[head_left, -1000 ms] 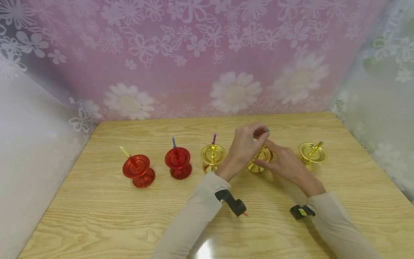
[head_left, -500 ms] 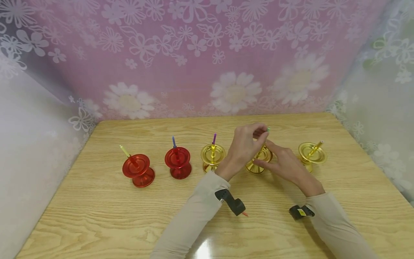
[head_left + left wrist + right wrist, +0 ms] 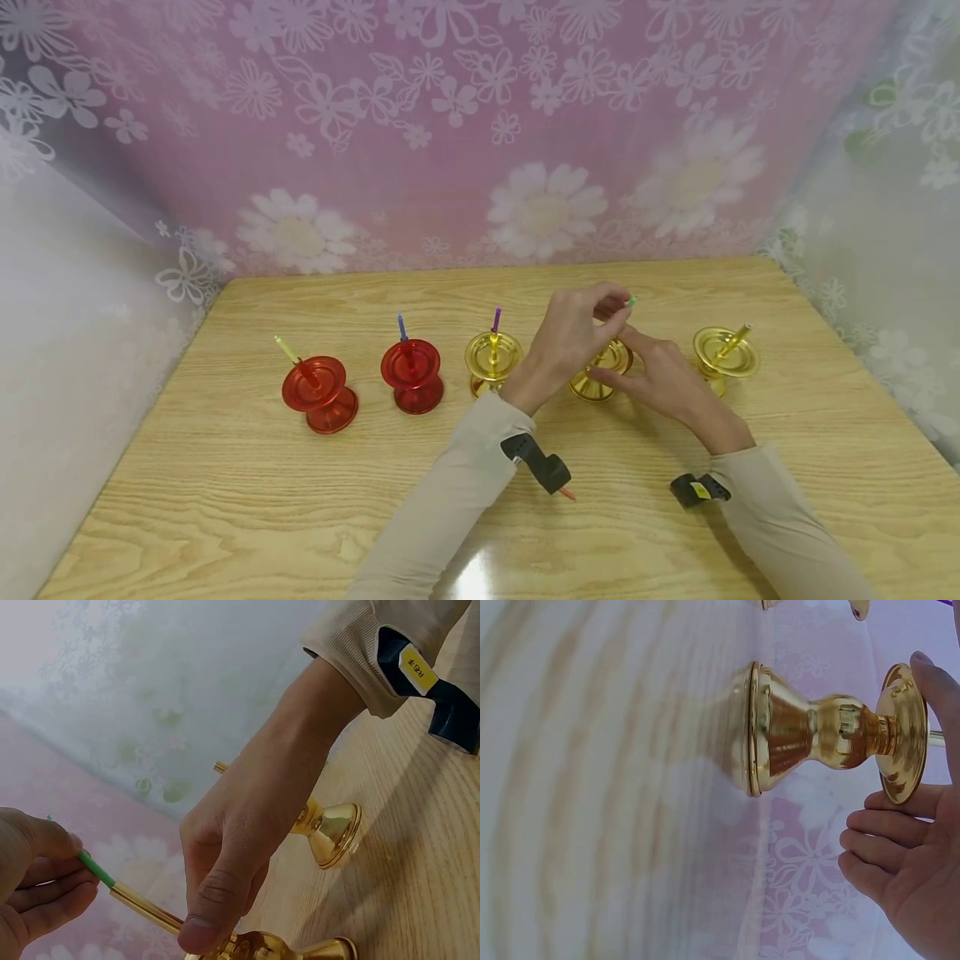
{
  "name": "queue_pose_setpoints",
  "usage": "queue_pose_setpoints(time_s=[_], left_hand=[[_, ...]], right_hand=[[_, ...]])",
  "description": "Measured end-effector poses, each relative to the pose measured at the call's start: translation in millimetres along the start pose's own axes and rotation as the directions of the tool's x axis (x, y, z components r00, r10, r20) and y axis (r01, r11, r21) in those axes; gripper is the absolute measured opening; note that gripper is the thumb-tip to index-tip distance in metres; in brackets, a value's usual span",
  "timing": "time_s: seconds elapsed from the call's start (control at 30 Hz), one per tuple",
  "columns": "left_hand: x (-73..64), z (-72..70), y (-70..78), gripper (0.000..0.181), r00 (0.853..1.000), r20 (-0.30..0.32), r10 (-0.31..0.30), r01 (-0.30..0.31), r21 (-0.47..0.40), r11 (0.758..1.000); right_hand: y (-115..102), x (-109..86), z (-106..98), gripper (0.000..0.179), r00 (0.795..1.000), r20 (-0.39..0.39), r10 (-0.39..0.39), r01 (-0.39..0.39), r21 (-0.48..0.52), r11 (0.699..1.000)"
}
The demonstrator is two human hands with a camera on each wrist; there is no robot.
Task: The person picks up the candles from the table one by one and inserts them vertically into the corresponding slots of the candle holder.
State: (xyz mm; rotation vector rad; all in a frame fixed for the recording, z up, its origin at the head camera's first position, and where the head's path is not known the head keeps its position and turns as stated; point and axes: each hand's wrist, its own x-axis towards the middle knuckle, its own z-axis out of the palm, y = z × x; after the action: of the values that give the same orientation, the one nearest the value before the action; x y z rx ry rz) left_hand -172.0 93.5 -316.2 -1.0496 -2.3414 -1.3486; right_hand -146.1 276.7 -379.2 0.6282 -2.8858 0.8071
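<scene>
Between its thumb and fingers my left hand (image 3: 573, 333) pinches a thin green candle (image 3: 98, 871). The candle's lower end is at the mouth of the upright tube (image 3: 142, 906) of a gold candle holder (image 3: 844, 731). My right hand (image 3: 663, 379) grips this holder's dish at the rim, thumb on one side and fingers on the other. In the right wrist view the holder stands on its flared base on the table. Part of its dish and tube is hidden behind my hands in the head view.
To the right stands another gold holder (image 3: 725, 354) with an open-topped tube. On the left are a gold holder (image 3: 493, 357) with a purple candle and two red holders (image 3: 411, 367) with blue and yellow candles. An orange-red candle (image 3: 567, 493) lies near my left wrist camera.
My left hand and the top of the green candle have shifted slightly to the right. The right hand keeps its grip on the gold holder, and the other holders stay in place.
</scene>
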Motion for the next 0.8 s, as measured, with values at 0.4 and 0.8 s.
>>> queue_pose_setpoints(time_s=[0.4, 0.8], left_hand=[[-0.7, -1.8, -2.2, 0.019, 1.0, -0.016, -0.003, 0.003, 0.004, 1.0], [-0.8, -1.6, 0.4, 0.018, 1.0, -0.031, -0.001, 0.002, 0.016, 1.0]], right_hand=[[-1.3, 0.2, 0.4, 0.082, 1.0, -0.001, 0.005, -0.005, -0.011, 1.0], [-2.6, 0.4, -1.1, 0.082, 0.999, 0.021, 0.032, -0.032, -0.01, 0.999]])
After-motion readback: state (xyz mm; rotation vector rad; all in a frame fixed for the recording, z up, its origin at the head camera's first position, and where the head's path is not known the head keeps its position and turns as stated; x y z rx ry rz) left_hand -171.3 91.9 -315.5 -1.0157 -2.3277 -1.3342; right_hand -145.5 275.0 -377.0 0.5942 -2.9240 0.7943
